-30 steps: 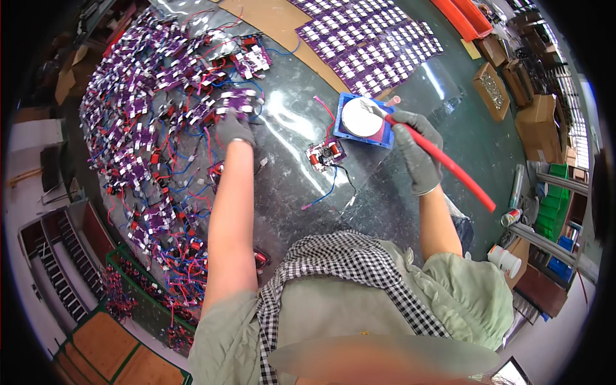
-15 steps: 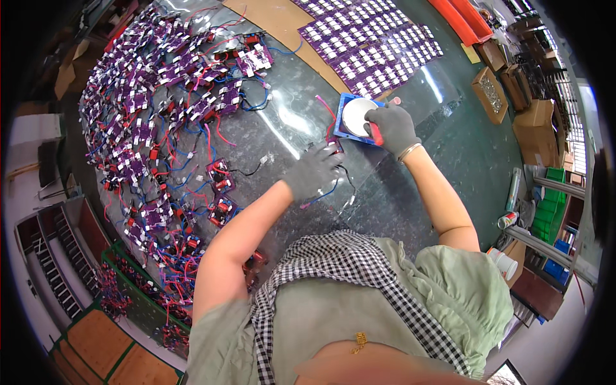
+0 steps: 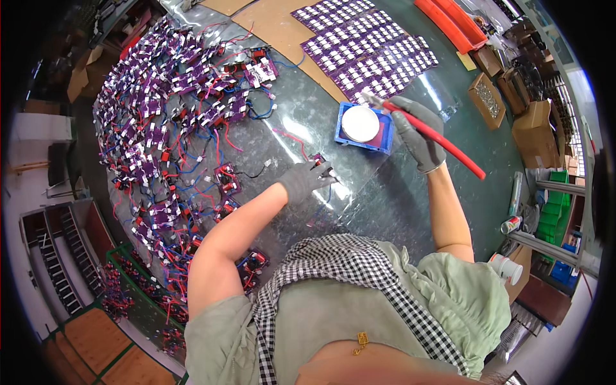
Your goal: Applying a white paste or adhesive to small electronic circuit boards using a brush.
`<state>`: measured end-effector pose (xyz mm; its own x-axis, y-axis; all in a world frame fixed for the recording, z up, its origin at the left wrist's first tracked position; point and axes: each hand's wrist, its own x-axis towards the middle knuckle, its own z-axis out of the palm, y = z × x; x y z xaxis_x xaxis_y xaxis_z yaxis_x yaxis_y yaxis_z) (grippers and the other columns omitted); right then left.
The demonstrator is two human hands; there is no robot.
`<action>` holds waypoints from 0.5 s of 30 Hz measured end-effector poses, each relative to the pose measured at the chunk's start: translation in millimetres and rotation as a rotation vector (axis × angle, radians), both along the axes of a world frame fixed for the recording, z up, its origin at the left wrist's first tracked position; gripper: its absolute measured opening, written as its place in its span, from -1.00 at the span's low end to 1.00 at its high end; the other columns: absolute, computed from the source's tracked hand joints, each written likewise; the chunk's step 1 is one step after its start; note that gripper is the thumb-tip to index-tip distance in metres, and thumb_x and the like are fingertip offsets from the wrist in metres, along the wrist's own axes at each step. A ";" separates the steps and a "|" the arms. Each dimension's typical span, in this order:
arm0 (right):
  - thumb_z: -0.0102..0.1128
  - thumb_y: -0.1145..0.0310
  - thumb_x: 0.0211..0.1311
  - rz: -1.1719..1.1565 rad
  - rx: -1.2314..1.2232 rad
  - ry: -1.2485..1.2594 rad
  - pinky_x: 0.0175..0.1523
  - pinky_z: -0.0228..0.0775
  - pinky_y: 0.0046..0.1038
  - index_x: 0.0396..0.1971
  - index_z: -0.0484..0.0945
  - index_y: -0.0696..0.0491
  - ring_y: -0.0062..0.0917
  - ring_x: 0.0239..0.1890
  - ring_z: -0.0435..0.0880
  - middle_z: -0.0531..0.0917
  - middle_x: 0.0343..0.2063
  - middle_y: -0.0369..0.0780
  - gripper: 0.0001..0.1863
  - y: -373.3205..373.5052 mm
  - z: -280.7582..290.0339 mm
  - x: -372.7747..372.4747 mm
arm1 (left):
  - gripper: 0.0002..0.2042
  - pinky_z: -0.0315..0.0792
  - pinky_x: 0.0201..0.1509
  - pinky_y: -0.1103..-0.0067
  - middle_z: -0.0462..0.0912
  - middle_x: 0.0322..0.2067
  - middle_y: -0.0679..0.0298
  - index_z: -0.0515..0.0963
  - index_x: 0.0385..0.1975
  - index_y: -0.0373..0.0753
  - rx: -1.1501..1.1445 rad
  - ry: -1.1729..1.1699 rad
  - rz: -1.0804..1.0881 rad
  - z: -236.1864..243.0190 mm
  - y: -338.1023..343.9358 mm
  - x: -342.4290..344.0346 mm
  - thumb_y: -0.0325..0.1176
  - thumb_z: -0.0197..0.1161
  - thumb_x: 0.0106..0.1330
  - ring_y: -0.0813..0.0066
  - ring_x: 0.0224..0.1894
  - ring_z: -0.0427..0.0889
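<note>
A dark green worktable (image 3: 481,141) fills the middle. Across its left side spreads a heap of purple circuit boards (image 3: 154,128), tangled with red and blue wires; at the far side, purple board panels (image 3: 375,54) lie beside brown cardboard (image 3: 276,32). The gloved right hand (image 3: 417,136) is wrapped around a red-handled tool (image 3: 459,154), near a blue plastic box (image 3: 377,150) bearing a round white dish (image 3: 360,123). The gloved left hand (image 3: 311,183) covers most of a small wired board (image 3: 319,158), between heap and box; whether its fingers pinch it, I cannot tell.
</note>
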<state>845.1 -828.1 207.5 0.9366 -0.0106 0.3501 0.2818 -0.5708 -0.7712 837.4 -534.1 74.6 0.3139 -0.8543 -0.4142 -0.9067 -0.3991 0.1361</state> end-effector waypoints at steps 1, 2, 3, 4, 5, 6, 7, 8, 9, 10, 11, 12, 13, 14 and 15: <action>0.20 0.36 0.24 0.003 0.009 -0.004 -0.10 0.46 -0.52 -0.09 0.62 0.14 -0.55 -0.23 0.63 0.70 -0.20 -0.18 -0.72 2.0 2.1 -2.9 | -0.42 0.42 0.22 0.31 0.13 0.35 0.12 0.27 0.30 0.22 0.009 -0.004 0.003 -9.3 14.0 -3.9 -0.36 0.16 0.24 -0.04 0.28 0.30; 0.22 0.35 0.23 -0.044 0.179 0.071 -0.03 0.45 -0.52 -0.07 0.60 0.16 -0.55 -0.19 0.63 0.69 -0.20 -0.17 -0.69 4.9 6.3 -6.8 | -0.38 0.41 0.23 0.28 0.13 0.35 0.11 0.26 0.31 0.17 -0.043 -0.072 0.006 -27.9 28.0 -8.2 -0.33 0.22 0.20 -0.02 0.27 0.30; 0.24 0.34 0.23 -0.101 0.346 0.147 0.03 0.44 -0.52 -0.04 0.59 0.18 -0.56 -0.15 0.62 0.69 -0.19 -0.15 -0.66 4.2 8.5 -11.4 | -0.34 0.40 0.23 0.26 0.12 0.36 0.10 0.25 0.32 0.13 -0.099 -0.136 -0.002 -21.3 27.5 -9.5 -0.30 0.28 0.15 -0.01 0.27 0.31; 0.26 0.34 0.22 -0.118 0.397 0.117 -0.03 0.44 -0.56 -0.08 0.60 0.17 -0.61 -0.20 0.60 0.67 -0.22 -0.23 -0.68 4.5 9.5 -14.6 | -0.29 0.40 0.23 0.27 0.18 0.33 0.08 0.26 0.31 0.08 0.069 0.070 0.121 -14.9 27.1 -6.9 -0.31 0.32 0.08 -0.02 0.22 0.37; 0.26 0.34 0.22 -0.123 0.402 0.115 -0.03 0.44 -0.56 -0.08 0.60 0.17 -0.61 -0.20 0.60 0.67 -0.22 -0.23 -0.68 2.6 8.6 -18.5 | -0.29 0.40 0.23 0.27 0.18 0.33 0.08 0.26 0.31 0.08 0.073 0.068 0.116 -8.1 28.2 -5.9 -0.31 0.32 0.08 -0.02 0.22 0.37; 0.26 0.35 0.22 -0.149 0.356 0.112 -0.05 0.44 -0.57 -0.11 0.60 0.17 -0.62 -0.21 0.59 0.67 -0.25 -0.25 -0.71 -0.1 8.0 -20.6 | -0.35 0.41 0.20 0.30 0.25 0.28 0.06 0.29 0.29 0.03 0.016 0.091 0.164 1.3 31.3 -2.8 -0.36 0.26 0.11 0.03 0.17 0.43; 0.26 0.35 0.21 -0.173 0.311 0.110 -0.07 0.44 -0.57 -0.15 0.61 0.17 -0.63 -0.22 0.59 0.66 -0.27 -0.26 -0.74 -2.3 7.1 -22.5 | -0.40 0.43 0.17 0.33 0.33 0.23 0.03 0.32 0.27 -0.01 -0.041 0.115 0.213 6.2 35.7 -0.9 -0.41 0.21 0.13 0.07 0.13 0.48; 0.26 0.35 0.21 -0.173 0.314 0.107 -0.07 0.44 -0.57 -0.15 0.61 0.17 -0.63 -0.22 0.59 0.66 -0.27 -0.26 -0.74 -4.0 5.2 -23.9 | -0.48 0.44 0.12 0.39 0.52 0.03 0.07 0.35 0.22 -0.15 -0.240 0.139 0.405 4.9 42.6 -5.0 -0.40 0.17 0.19 0.23 0.03 0.55; 0.26 0.36 0.20 -0.139 0.385 0.106 -0.10 0.44 -0.58 -0.18 0.61 0.16 -0.64 -0.25 0.58 0.65 -0.30 -0.28 -0.76 -4.2 4.5 -27.3 | -0.48 0.44 0.12 0.39 0.52 0.03 0.07 0.35 0.22 -0.15 -0.237 0.139 0.398 7.4 47.4 -6.5 -0.40 0.17 0.19 0.23 0.03 0.55; 0.26 0.37 0.19 -0.103 0.456 0.107 -0.13 0.43 -0.58 -0.20 0.61 0.16 -0.65 -0.27 0.57 0.65 -0.32 -0.30 -0.77 -3.4 5.5 -30.2 | -0.56 0.49 -0.06 0.43 0.55 -0.10 0.14 0.37 0.14 -0.23 -0.577 0.265 0.682 9.3 51.9 -7.7 -0.27 0.14 0.26 0.34 -0.09 0.57; 0.26 0.37 0.19 -0.107 0.458 0.106 -0.13 0.43 -0.58 -0.20 0.61 0.16 -0.65 -0.27 0.57 0.65 -0.32 -0.30 -0.77 -2.6 8.9 -33.9 | -0.57 0.54 -0.23 0.47 0.57 -0.22 0.20 0.39 0.07 -0.30 -0.921 0.392 0.964 10.2 54.6 -10.5 -0.14 0.11 0.33 0.45 -0.20 0.60; 0.27 0.38 0.16 -0.031 0.574 0.219 -0.19 0.43 -0.59 -0.21 0.61 0.16 -0.64 -0.33 0.57 0.64 -0.35 -0.27 -0.77 0.8 20.6 -40.5 | -0.63 0.44 -0.44 0.66 0.56 -0.29 0.36 0.43 -0.01 -0.23 -0.984 1.027 1.274 52.6 44.6 -14.6 -0.09 0.06 0.35 0.71 -0.34 0.54; 0.27 0.38 0.14 0.065 0.687 0.325 -0.25 0.44 -0.59 -0.21 0.60 0.17 -0.62 -0.40 0.57 0.64 -0.38 -0.23 -0.76 7.2 29.0 -43.8 | -0.63 0.44 -0.44 0.66 0.56 -0.29 0.36 0.43 -0.01 -0.23 -0.978 1.028 1.273 73.9 42.4 -19.2 -0.09 0.06 0.35 0.71 -0.34 0.54; 0.28 0.42 0.10 0.114 0.556 0.293 -0.28 0.43 -0.58 -0.27 0.62 0.19 -0.61 -0.40 0.58 0.65 -0.39 -0.23 -0.79 12.5 28.7 -45.5 | -0.63 0.38 -0.50 0.72 0.55 -0.31 0.41 0.44 -0.02 -0.21 -1.002 1.167 1.293 90.0 43.0 -24.7 -0.06 0.02 0.37 0.78 -0.38 0.52; 0.28 0.42 0.10 0.117 0.560 0.294 -0.28 0.43 -0.58 -0.27 0.62 0.19 -0.61 -0.40 0.58 0.65 -0.39 -0.23 -0.79 20.5 32.3 -46.3 | -0.63 0.32 -0.55 0.79 0.54 -0.33 0.45 0.45 -0.03 -0.18 -1.023 1.307 1.309 102.6 43.8 -28.8 -0.04 -0.02 0.38 0.84 -0.42 0.50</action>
